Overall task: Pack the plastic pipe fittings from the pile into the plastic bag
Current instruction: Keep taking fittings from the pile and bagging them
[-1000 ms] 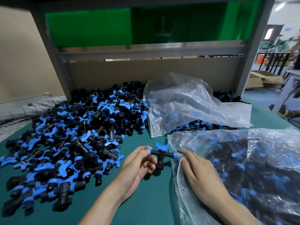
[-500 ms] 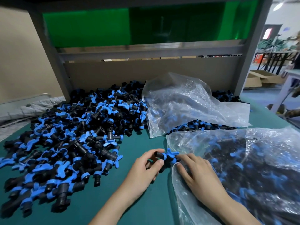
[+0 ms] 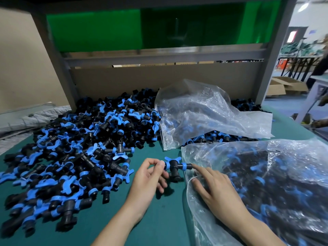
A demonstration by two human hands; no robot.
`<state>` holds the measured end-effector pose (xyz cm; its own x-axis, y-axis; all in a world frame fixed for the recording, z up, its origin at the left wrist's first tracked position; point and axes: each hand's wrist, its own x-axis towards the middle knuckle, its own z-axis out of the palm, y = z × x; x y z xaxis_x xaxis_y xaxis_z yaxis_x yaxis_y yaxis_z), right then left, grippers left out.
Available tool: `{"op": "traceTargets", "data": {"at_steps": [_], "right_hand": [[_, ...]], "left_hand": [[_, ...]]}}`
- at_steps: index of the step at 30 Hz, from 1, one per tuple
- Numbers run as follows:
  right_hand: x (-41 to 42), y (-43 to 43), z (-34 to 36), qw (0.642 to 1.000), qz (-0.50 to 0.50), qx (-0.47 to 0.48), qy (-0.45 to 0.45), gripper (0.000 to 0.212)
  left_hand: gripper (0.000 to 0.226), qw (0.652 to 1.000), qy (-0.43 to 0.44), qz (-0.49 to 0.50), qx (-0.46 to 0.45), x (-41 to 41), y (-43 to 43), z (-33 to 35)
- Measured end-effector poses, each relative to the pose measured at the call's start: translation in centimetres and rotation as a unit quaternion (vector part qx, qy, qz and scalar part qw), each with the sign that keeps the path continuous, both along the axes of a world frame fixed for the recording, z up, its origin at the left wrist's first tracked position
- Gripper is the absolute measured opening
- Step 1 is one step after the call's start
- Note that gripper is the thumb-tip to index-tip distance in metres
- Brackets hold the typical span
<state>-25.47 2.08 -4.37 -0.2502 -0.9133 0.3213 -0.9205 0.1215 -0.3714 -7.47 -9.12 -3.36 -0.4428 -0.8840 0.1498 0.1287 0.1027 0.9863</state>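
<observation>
- Since half a second ago the fitting (image 3: 174,167) has been turned. Its bar now lies level between the two hands with the stem pointing down and the blue wing up, where before it was bunched low under the fingertips.
- The left hand (image 3: 149,176) pinches the bar's left end between thumb and forefinger, with the other fingers loosely curled below. Holding it by one end probably leaves the other end free to enter the bag first.
- The right hand (image 3: 215,190) lies on the plastic bag (image 3: 275,183) with its fingers spread and nearly straight. Its forefinger tip touches the bar's right end, likely to steer it in while the palm pins the mouth flat.
- The fitting sits near the middle of the tabletop (image 3: 159,222), toward the front edge. It is at the bag's mouth and not yet inside.
- The bag lies along the right edge and already holds many fittings. The pile (image 3: 79,148) fills the left half back to the far edge.
- A second bag (image 3: 204,118) lies crumpled toward the far right corner, over more fittings.
- It is hard to tell whether the right thumb hooks the bag's rim or only rests there, and whether the stem touches the tabletop. The film blurs the bag's contents, and the bag is cut off at the right and at the bottom.
</observation>
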Motion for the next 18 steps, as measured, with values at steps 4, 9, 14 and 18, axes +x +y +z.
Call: {"op": "traceTargets", "data": {"at_steps": [4,9,14,18], "right_hand": [[0.04,0.08,0.20,1.000,0.001,-0.007,-0.009,0.038],[-0.06,0.10,0.13,1.000,0.005,0.000,-0.009,0.035],[-0.02,0.09,0.16,1.000,0.006,-0.002,-0.012,0.032],[-0.01,0.10,0.22,1.000,0.006,0.004,-0.009,0.033]], "left_hand": [[0.027,0.997,0.048,-0.003,0.062,0.16,-0.04,0.52],[0.024,0.992,0.077,-0.005,0.104,0.34,-0.23,0.69],[0.028,0.991,0.078,-0.009,0.108,0.39,-0.20,0.84],[0.032,0.990,0.081,-0.004,0.112,0.35,-0.21,0.90]]}}
